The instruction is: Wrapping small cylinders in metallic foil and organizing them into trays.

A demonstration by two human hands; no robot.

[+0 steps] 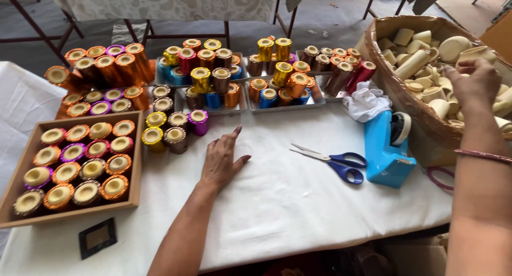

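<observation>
**Mia:** Where is the left hand (223, 160)?

**Sam:** It lies flat on the bench with the white cloth (277, 201). The fingers are spread wide and it holds nothing.

**Mia:** What is near it?

**Sam:** Just to its left stand little round cups wrapped in shiny foil (173, 128), in gold, brown and purple. To its right lie the scissors with blue handles (333, 161), a bit apart from the hand.

**Mia:** And the right hand (476, 85)?

**Sam:** It is up over the big brown basket (397, 89) at the right side of the bench. The fingers curl down into the pile of plain cream cups (421, 57) inside. I cannot tell if it is gripping one.

**Mia:** What is the blue thing?

**Sam:** That is a blue plastic tape holder (385, 153) with a roll of tape in it. It stands between the scissors and the basket. A crumpled white rag (365, 102) lies just behind it.

**Mia:** And on the left?

**Sam:** A flat brown cardboard tray (136, 158) holds rows of foil-wrapped cups. Behind, silver metal trays (314, 97) hold more shiny cups. A small black frame (97, 237) lies by the near edge.
</observation>
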